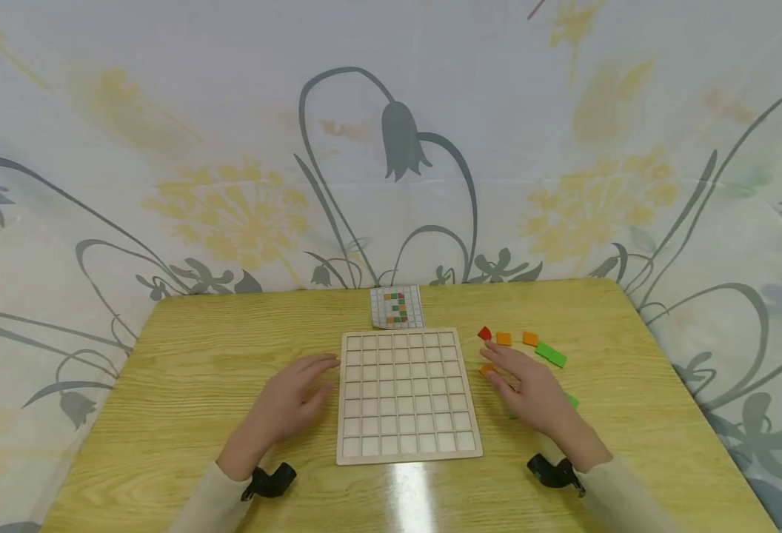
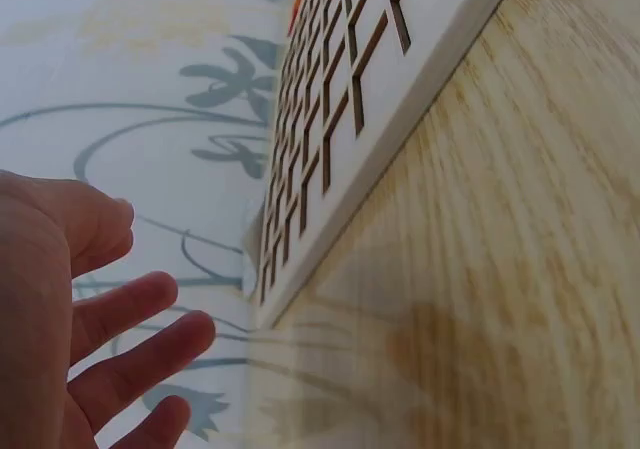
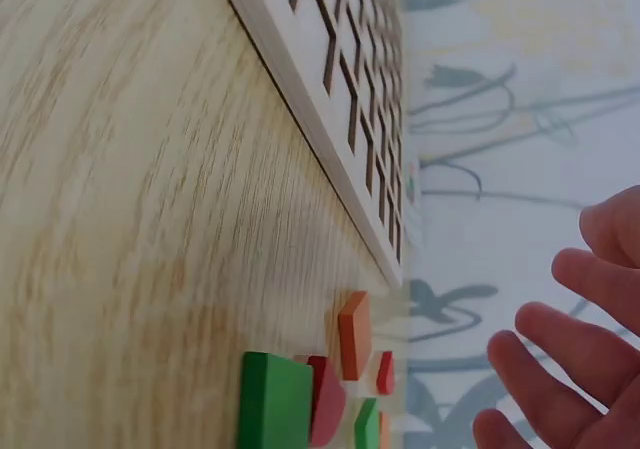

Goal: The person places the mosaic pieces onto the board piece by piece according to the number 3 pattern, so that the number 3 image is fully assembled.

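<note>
A square wooden grid board (image 1: 407, 396) with rows of shallow cells lies flat in the middle of the table. My left hand (image 1: 292, 400) is at its left side, fingers loosely extended and holding nothing; the left wrist view shows the fingers (image 2: 150, 354) apart from the board. On the other side, my right hand (image 1: 531, 389) hovers over small coloured tiles, its fingers relaxed with nothing gripped. Around it lie a red tile (image 1: 485, 333), orange tiles (image 1: 503, 338) and a green tile (image 1: 551, 354). In the right wrist view a green block (image 3: 275, 399) and a dark red piece (image 3: 326, 404) show, partly hidden in the head view.
Behind the board lies a paper card (image 1: 396, 307) printed with a grid of coloured squares. The wood-grain table (image 1: 198, 355) ends at a flower-patterned cloth backdrop (image 1: 391, 148). Black wrist cameras (image 1: 274, 481) sit on both wrists.
</note>
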`<state>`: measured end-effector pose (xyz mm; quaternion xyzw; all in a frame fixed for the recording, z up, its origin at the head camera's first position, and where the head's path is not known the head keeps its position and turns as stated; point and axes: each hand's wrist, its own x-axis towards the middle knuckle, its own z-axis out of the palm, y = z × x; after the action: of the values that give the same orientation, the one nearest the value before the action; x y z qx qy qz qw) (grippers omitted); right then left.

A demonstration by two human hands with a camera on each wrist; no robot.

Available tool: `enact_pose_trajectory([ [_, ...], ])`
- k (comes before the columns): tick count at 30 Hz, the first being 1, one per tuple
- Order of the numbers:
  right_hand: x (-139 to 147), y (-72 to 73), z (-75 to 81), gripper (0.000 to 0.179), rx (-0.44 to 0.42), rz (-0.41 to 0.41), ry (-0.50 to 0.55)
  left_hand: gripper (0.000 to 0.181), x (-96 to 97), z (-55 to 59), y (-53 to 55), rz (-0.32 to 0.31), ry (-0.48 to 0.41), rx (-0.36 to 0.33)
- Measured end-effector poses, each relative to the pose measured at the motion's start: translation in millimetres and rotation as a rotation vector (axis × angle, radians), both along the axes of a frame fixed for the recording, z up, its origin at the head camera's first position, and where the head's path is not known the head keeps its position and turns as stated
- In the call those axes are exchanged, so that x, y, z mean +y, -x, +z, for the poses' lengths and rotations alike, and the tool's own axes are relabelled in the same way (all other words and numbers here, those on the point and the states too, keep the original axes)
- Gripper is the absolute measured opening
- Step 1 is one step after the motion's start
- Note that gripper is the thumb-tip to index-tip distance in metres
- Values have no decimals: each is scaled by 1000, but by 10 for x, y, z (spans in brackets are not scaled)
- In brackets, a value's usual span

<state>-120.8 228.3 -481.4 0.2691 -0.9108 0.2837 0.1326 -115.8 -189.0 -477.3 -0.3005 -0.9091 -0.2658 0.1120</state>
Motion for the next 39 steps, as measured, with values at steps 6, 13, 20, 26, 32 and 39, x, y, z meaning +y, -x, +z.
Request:
enact_pose_trajectory([
  [6, 71, 16, -91, 38, -11, -90, 158, 32, -36, -105, 25, 125, -147, -191],
  [13, 116, 42, -69, 31, -118, -186, 251, 31, -10, -254, 164, 158, -356, -373],
  [20, 186, 84, -16, 30, -197, -254, 284, 32, 94, -337, 306, 138, -443, -479],
  [26, 226, 212, -87, 31, -262, -248, 290, 27, 102, -316, 339, 156, -370, -511],
  [32, 206, 317, -81, 30, -257, -215, 307, 28, 86, -330, 358, 124, -345, -536],
  [39, 157, 451, -19, 30, -270, -208, 278, 23, 97, -347, 392, 165, -360, -547],
])
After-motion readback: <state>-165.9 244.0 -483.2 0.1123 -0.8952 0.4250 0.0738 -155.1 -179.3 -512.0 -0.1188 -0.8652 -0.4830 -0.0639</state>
